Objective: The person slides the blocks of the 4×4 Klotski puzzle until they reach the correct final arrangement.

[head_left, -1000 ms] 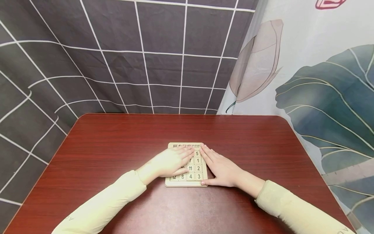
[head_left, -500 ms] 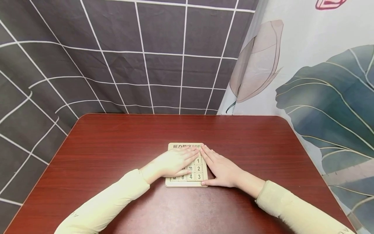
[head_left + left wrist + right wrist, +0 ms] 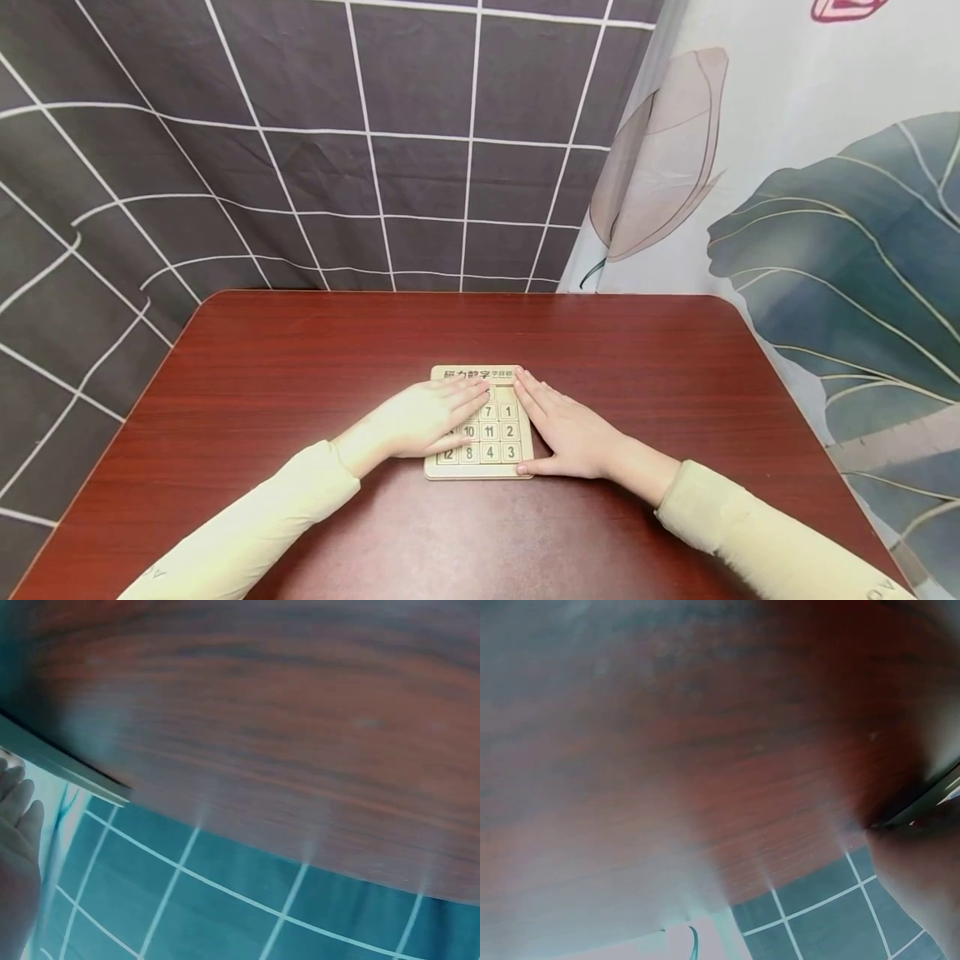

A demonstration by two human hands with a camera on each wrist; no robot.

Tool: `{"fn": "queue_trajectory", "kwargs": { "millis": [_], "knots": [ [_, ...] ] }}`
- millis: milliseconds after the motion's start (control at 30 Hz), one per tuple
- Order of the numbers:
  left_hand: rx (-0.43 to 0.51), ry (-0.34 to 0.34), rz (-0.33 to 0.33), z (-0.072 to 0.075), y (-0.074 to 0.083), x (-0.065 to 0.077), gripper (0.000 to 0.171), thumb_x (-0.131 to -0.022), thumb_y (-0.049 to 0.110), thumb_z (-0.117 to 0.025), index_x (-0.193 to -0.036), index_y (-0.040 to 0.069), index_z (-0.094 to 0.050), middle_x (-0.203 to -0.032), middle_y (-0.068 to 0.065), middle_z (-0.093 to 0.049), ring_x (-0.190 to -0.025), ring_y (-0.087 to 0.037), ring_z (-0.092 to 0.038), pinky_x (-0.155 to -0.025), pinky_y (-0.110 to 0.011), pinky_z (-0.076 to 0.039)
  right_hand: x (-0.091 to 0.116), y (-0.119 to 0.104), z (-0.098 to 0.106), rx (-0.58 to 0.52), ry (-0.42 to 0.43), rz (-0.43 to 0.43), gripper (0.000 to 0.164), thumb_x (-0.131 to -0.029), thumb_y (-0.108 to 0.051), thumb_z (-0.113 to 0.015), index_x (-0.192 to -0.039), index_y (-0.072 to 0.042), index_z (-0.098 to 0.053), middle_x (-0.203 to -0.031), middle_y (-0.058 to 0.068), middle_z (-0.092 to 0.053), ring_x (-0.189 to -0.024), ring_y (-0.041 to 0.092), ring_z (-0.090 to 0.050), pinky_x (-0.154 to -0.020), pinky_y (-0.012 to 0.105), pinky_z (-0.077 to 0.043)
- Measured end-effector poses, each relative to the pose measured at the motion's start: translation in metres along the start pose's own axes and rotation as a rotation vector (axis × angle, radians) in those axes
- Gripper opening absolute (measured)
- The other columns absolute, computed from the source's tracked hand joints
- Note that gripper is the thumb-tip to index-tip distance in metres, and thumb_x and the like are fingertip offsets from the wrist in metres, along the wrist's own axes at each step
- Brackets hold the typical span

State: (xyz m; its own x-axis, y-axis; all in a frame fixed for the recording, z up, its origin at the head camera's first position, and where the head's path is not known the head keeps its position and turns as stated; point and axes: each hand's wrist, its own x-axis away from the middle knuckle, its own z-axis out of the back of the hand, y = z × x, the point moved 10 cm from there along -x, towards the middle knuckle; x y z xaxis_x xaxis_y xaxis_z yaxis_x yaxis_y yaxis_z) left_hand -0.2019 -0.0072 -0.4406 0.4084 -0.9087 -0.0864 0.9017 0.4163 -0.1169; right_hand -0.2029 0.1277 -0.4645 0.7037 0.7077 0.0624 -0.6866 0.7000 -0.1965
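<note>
A wooden number sliding puzzle lies flat on the table in the head view, with dark characters along its top strip. My left hand lies over its left and upper part, fingers straight, fingertips on the top row. That hand hides several tiles. The top-right slot is vacant; tiles 7, 1, 10, 11, 2, 8, 4 and 3 are readable. My right hand touches the puzzle's right side, with straight fingers at the upper corner and the thumb at the lower corner. In the left wrist view the puzzle's edge shows.
The puzzle rests on a reddish-brown wooden table with rounded far corners. Behind it hangs a dark grid-patterned curtain. A white curtain with large leaf prints hangs at the right.
My left hand moved right over the top row, then back left. The 5 tile has left the top-right corner, where a vacant slot now shows. My right hand has stayed in place.
</note>
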Motion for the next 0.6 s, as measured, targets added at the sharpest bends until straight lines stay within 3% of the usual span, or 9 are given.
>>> {"fn": "queue_trajectory", "kwargs": {
  "millis": [133, 267, 600],
  "knots": [
    [-0.018, 0.01, -0.069, 0.004, 0.013, -0.008, 0.064, -0.106, 0.045, -0.057, -0.155, 0.003, -0.052, -0.161, -0.011, -0.055, -0.149, -0.024, -0.054, -0.126, -0.036, -0.043, 0.0, 0.0, -0.001, -0.002, -0.003, 0.0, 0.116, -0.093, -0.071, -0.065, -0.166, 0.006, -0.019, -0.179, 0.02, -0.009, -0.165, 0.034, -0.02, -0.132, 0.05, -0.033],
    [-0.054, -0.027, -0.113, -0.001, 0.025, -0.013, 0.063, -0.108, 0.047, -0.053, -0.155, 0.005, -0.053, -0.161, -0.011, -0.055, -0.149, -0.024, -0.054, -0.126, -0.035, -0.043, -0.001, 0.001, -0.001, -0.017, 0.0, -0.005, 0.117, -0.092, -0.072, -0.065, -0.167, 0.006, -0.018, -0.179, 0.019, -0.008, -0.166, 0.034, -0.02, -0.131, 0.051, -0.033],
    [-0.046, -0.055, -0.066, -0.004, 0.018, -0.021, 0.063, -0.108, 0.047, -0.052, -0.154, 0.004, -0.054, -0.16, -0.012, -0.055, -0.149, -0.024, -0.054, -0.127, -0.037, -0.042, 0.0, 0.003, -0.001, -0.017, -0.004, -0.018, 0.118, -0.091, -0.072, -0.066, -0.167, 0.005, -0.018, -0.179, 0.019, -0.008, -0.166, 0.033, -0.019, -0.132, 0.05, -0.032]
  ]
}}
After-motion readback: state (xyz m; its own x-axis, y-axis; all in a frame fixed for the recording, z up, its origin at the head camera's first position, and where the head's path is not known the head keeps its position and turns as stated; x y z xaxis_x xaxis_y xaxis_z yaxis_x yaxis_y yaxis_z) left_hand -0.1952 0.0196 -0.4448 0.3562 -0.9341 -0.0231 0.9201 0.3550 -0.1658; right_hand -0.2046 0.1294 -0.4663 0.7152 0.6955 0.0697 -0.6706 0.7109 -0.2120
